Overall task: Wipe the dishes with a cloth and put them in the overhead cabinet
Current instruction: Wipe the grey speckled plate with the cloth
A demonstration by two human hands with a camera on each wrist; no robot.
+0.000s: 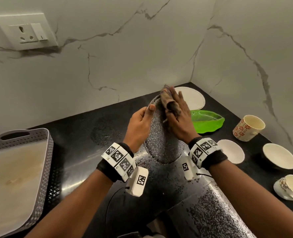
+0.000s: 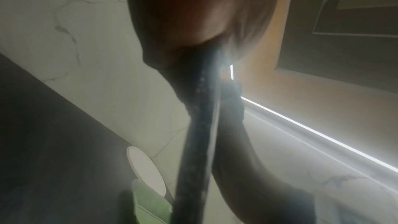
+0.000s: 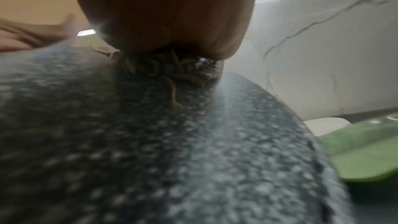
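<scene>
We hold round speckled grey plate (image 1: 159, 134) on edge, left hand (image 1: 139, 124) gripping its left rim; right hand (image 1: 178, 115) flat, pressing brown cloth (image 1: 169, 104) onto face near top rim.

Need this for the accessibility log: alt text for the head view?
A left hand holds a speckled grey plate upright over a black counter while the right hand presses a brown cloth against it. Cups, bowls and plates wait at right.
</scene>
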